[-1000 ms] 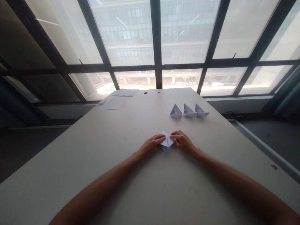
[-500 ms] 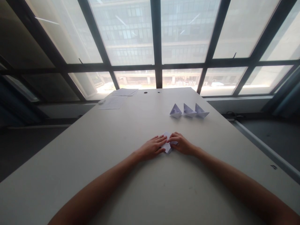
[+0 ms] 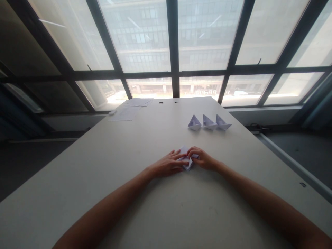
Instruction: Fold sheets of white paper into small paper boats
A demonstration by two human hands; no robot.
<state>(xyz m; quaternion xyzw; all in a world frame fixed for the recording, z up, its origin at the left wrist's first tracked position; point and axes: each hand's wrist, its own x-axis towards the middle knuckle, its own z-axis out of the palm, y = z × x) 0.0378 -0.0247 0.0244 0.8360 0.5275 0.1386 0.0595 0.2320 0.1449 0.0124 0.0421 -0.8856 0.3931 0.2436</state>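
A small folded white paper (image 3: 184, 150) lies on the table between my two hands, partly hidden by the fingers. My left hand (image 3: 168, 163) rests flat on its left side, fingers spread across it. At the right side, my right hand (image 3: 202, 159) has thumb and fingers pinched on a flap of the paper, which lifts a little. Beyond the hands, three folded paper boats stand in a row: a left boat (image 3: 194, 123), a middle boat (image 3: 209, 123) and a right boat (image 3: 223, 123).
Flat sheets of paper (image 3: 126, 113) lie at the far left of the white table (image 3: 145, 138). Two small dark holes sit near its far edge. Large windows (image 3: 202, 34) rise behind it. A dark mark (image 3: 302, 184) is on the right side.
My left fingers have spread and shifted further over the paper. My right hand has drawn slightly right, raising a flap. The boats have not moved.
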